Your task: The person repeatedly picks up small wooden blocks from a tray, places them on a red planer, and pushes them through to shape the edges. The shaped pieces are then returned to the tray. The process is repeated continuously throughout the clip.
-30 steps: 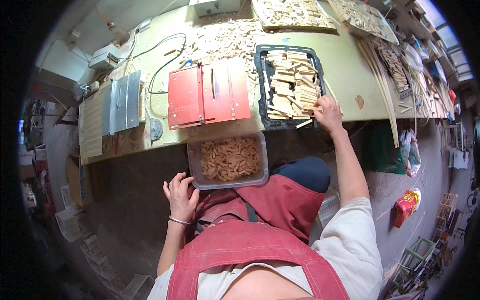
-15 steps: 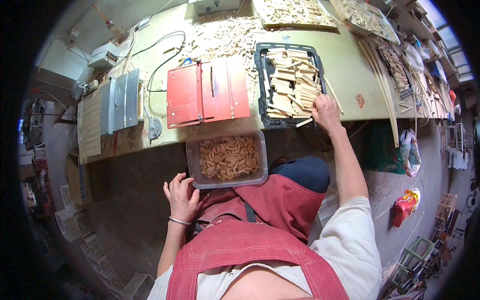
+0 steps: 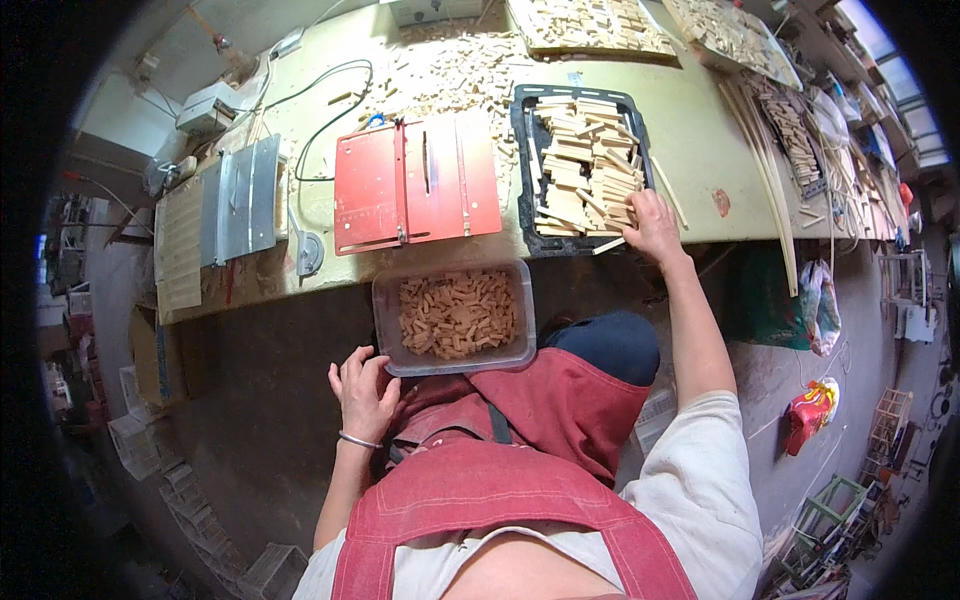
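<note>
My right hand (image 3: 652, 228) is at the right side of a black plastic tray (image 3: 522, 160) heaped with short pale wooden strips (image 3: 575, 150). Its fingers are curled and pinched on the strips at the tray's near right part; the fingertips are partly hidden. My left hand (image 3: 364, 388) is open, fingers apart, beside the near left corner of a clear plastic bin (image 3: 455, 370), with fingertips against it. The bin rests at my lap by the table edge and holds many small wooden pieces (image 3: 458, 315).
A red saw table (image 3: 370, 190) with a slotted blade stands left of the tray; a grey saw table (image 3: 240, 205) is farther left. Loose wood bits (image 3: 440, 75) cover the table's back. Long wooden strips (image 3: 765, 180) overhang the right edge. A red bag (image 3: 810, 415) is on the floor.
My right hand has shifted very slightly at the tray's right side, its fingers still among the strips. My left hand and the bin stay in place.
</note>
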A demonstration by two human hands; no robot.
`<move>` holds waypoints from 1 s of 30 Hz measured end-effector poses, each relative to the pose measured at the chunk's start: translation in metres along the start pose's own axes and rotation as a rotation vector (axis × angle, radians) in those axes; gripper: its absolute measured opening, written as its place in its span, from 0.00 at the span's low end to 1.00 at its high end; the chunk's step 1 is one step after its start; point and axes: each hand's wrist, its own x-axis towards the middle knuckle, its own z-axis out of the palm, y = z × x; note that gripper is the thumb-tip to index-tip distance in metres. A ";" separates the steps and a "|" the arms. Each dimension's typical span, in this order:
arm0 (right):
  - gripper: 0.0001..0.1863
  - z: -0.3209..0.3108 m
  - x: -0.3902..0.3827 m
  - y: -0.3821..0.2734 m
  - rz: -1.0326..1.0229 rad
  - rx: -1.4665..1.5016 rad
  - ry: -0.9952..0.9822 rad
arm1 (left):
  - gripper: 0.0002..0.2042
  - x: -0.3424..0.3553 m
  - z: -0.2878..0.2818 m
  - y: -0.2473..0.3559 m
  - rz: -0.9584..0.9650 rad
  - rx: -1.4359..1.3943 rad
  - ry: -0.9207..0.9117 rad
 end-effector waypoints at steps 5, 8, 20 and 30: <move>0.22 -0.004 0.010 0.001 0.094 0.055 -0.091 | 0.21 0.002 0.001 0.003 0.004 0.001 -0.006; 0.21 -0.012 0.012 -0.006 0.081 0.030 -0.166 | 0.21 0.000 0.001 0.003 -0.005 0.006 -0.021; 0.20 -0.014 0.017 -0.022 -0.016 -0.148 -0.146 | 0.21 -0.003 0.003 0.002 -0.002 -0.002 -0.028; 0.16 -0.051 -0.008 -0.032 -0.082 0.000 0.169 | 0.20 0.002 0.001 -0.007 0.018 -0.029 0.026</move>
